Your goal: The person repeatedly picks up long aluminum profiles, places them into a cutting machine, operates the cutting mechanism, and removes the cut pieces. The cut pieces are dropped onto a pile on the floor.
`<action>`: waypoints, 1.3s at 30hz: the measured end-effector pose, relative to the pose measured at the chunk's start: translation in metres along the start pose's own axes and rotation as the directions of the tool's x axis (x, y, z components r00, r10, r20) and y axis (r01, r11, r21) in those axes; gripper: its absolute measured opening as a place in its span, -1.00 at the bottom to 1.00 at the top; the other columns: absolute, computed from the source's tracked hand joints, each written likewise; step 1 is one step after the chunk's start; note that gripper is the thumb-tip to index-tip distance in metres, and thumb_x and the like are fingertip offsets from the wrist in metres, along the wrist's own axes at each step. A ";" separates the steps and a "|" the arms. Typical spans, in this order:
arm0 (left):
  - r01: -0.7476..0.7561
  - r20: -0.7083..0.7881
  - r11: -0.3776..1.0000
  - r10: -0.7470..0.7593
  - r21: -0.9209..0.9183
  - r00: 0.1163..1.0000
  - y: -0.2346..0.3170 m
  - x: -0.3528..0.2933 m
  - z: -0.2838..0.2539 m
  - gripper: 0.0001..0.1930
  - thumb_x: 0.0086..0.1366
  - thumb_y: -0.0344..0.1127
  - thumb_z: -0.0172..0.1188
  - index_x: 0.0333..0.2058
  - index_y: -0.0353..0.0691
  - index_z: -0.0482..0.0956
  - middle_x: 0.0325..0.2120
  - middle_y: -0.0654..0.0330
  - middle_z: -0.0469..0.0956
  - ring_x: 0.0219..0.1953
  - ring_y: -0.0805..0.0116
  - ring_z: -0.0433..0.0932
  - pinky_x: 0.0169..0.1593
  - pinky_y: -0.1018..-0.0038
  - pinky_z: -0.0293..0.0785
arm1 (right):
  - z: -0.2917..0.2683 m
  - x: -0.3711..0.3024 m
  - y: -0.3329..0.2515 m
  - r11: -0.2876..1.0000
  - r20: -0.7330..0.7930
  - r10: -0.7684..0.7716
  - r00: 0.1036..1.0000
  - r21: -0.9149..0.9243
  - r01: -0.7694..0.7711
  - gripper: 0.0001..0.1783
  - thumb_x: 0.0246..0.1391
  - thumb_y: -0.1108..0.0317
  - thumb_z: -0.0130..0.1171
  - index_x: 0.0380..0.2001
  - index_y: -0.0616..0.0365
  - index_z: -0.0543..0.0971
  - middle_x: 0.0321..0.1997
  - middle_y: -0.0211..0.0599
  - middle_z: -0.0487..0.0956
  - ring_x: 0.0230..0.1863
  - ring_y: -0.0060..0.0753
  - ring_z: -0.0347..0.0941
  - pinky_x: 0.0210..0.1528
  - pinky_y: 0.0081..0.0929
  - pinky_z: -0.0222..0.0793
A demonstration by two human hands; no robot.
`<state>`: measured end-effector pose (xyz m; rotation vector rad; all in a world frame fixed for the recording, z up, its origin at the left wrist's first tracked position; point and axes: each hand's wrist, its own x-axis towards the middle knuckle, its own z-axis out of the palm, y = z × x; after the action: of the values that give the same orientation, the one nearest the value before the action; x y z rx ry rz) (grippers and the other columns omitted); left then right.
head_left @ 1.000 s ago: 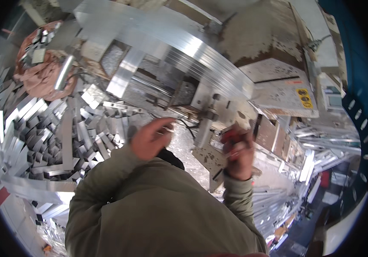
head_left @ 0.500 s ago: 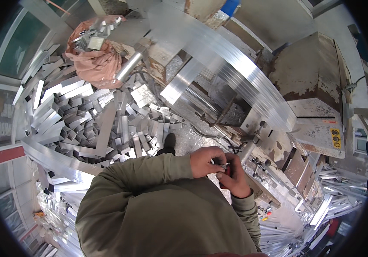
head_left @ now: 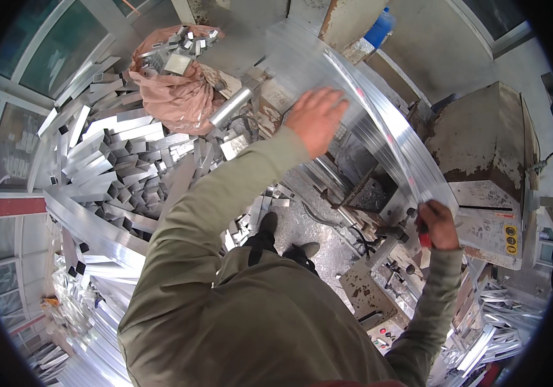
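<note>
A long shiny aluminium profile (head_left: 379, 122) lies across the cutting machine (head_left: 483, 168), running from upper middle down to the right. My left hand (head_left: 315, 119) is stretched forward and rests flat on the profile, fingers spread. At the profile's near end, my right hand (head_left: 437, 226) is closed around a red-handled tool or lever (head_left: 425, 240). Both sleeves are olive green.
Stacks of cut aluminium sections (head_left: 109, 161) fill the left side. A pink sack of offcuts (head_left: 173, 84) stands at the back. The floor around my shoes (head_left: 267, 226) is strewn with metal chips. More profiles (head_left: 502, 316) lie at the lower right, with windows along the left.
My hands were together near the machine clamp. Now the left hand has reached up onto the profile, and the right hand has moved right to the red handle.
</note>
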<state>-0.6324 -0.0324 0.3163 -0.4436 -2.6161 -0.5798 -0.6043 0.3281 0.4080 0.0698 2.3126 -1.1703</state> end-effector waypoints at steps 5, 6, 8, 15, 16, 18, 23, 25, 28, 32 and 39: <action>0.005 0.004 0.998 -0.005 0.060 1.000 0.006 0.017 0.038 -0.38 0.11 -0.48 0.07 0.21 -0.18 0.27 0.26 0.08 0.17 0.35 0.10 0.07 0.37 0.07 -0.10 | 0.017 0.075 -0.059 0.996 0.117 -0.080 0.990 -0.026 0.084 -0.67 0.18 0.21 0.07 -0.52 0.28 0.50 -0.63 -0.28 0.50 -0.64 -0.52 0.39 -0.56 -0.52 0.27; 0.016 -0.004 0.999 -0.015 0.039 1.000 0.008 0.017 0.041 -0.37 0.09 -0.49 0.07 0.21 -0.18 0.27 0.27 0.08 0.17 0.35 0.10 0.07 0.37 0.06 -0.11 | 0.020 0.090 -0.060 0.992 0.133 -0.113 0.985 -0.035 0.119 -0.67 0.17 0.21 0.08 -0.52 0.28 0.50 -0.63 -0.28 0.50 -0.64 -0.51 0.39 -0.56 -0.52 0.28; 0.018 -0.002 0.999 -0.018 0.035 1.000 0.009 0.017 0.043 -0.38 0.09 -0.49 0.07 0.20 -0.16 0.29 0.26 0.08 0.17 0.34 0.11 0.08 0.36 0.06 -0.10 | 0.022 0.111 -0.071 0.990 0.163 -0.111 0.980 -0.071 0.124 -0.67 0.15 0.22 0.11 -0.51 0.30 0.52 -0.61 -0.29 0.51 -0.63 -0.50 0.40 -0.54 -0.51 0.29; 0.042 -0.142 0.990 -0.023 0.133 0.990 0.004 0.012 0.047 -0.56 0.26 -0.30 -0.06 0.13 -0.07 0.40 0.18 0.10 0.28 0.31 0.17 0.14 0.36 0.04 -0.11 | 0.032 0.149 -0.102 0.998 0.281 -0.008 0.960 -0.054 0.024 -0.71 0.11 0.25 0.17 -0.38 0.34 0.57 -0.51 -0.31 0.54 -0.57 -0.50 0.42 -0.47 -0.50 0.34; 0.039 -0.137 0.993 -0.023 0.114 0.990 0.004 0.012 0.048 -0.52 0.20 -0.36 -0.02 0.14 -0.05 0.39 0.19 0.10 0.26 0.33 0.16 0.11 0.36 0.03 -0.12 | 0.032 0.150 -0.102 0.997 0.281 -0.005 0.960 -0.066 0.024 -0.71 0.11 0.25 0.17 -0.38 0.34 0.57 -0.51 -0.31 0.54 -0.57 -0.50 0.42 -0.47 -0.50 0.34; 0.032 -0.128 0.997 -0.022 0.074 0.992 0.003 0.013 0.050 -0.41 0.09 -0.48 0.07 0.17 -0.03 0.36 0.22 0.10 0.21 0.35 0.13 0.05 0.36 0.01 -0.13 | 0.031 0.152 -0.102 0.994 0.283 0.001 0.959 -0.103 0.030 -0.71 0.11 0.26 0.17 -0.36 0.34 0.56 -0.50 -0.31 0.54 -0.56 -0.50 0.42 -0.47 -0.49 0.34; 0.048 -0.163 0.998 -0.039 0.050 0.986 0.000 0.008 0.052 -0.46 0.13 -0.47 0.03 0.15 -0.07 0.37 0.21 0.14 0.22 0.35 0.15 0.07 0.37 0.03 -0.12 | 0.033 0.150 -0.108 0.997 0.310 0.067 0.948 -0.062 -0.050 -0.70 0.11 0.25 0.17 -0.35 0.35 0.56 -0.49 -0.31 0.55 -0.54 -0.49 0.42 -0.46 -0.48 0.36; 0.053 -0.175 0.998 -0.046 0.038 0.983 -0.003 0.007 0.053 -0.48 0.15 -0.47 0.01 0.15 -0.09 0.37 0.20 0.14 0.24 0.34 0.15 0.09 0.37 0.04 -0.12 | 0.034 0.153 -0.107 0.994 0.302 0.037 0.953 -0.109 -0.005 -0.69 0.12 0.23 0.17 -0.38 0.36 0.57 -0.50 -0.29 0.54 -0.54 -0.48 0.42 -0.45 -0.47 0.37; 0.039 -0.176 0.998 -0.030 0.048 0.984 -0.005 0.009 0.056 -0.49 0.16 -0.45 0.01 0.14 -0.13 0.37 0.18 0.13 0.27 0.33 0.15 0.11 0.36 0.05 -0.09 | 0.029 0.158 -0.101 0.962 0.315 -0.054 0.947 -0.238 0.134 -0.64 0.13 0.18 0.15 -0.41 0.36 0.57 -0.49 -0.24 0.56 -0.51 -0.44 0.44 -0.40 -0.45 0.38; -0.027 -0.115 0.984 0.048 0.175 0.992 -0.006 0.020 0.057 -0.41 0.04 -0.41 0.17 0.13 -0.23 0.36 0.15 0.09 0.31 0.30 0.10 0.15 0.30 0.06 0.05 | 0.015 0.159 -0.086 0.830 0.246 -0.160 0.956 -0.491 0.265 -0.50 0.14 0.01 0.06 -0.42 0.35 0.60 -0.42 -0.02 0.60 -0.42 -0.22 0.49 -0.25 -0.28 0.38; -0.005 -0.113 0.975 0.031 0.223 0.993 -0.015 0.019 0.065 -0.39 0.05 -0.55 0.04 0.17 -0.13 0.34 0.19 0.19 0.32 0.29 0.06 0.19 0.27 -0.06 0.08 | -0.080 0.060 0.008 0.912 0.069 -0.114 0.991 -0.388 0.132 -0.58 0.08 0.04 0.15 -0.41 0.27 0.58 -0.55 -0.32 0.50 -0.46 -0.51 0.39 -0.36 -0.43 0.32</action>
<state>-0.6757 -0.0121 0.2667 -0.3511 -2.5250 -0.2911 -0.6890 0.3819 0.4110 -0.2504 2.4945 -0.7320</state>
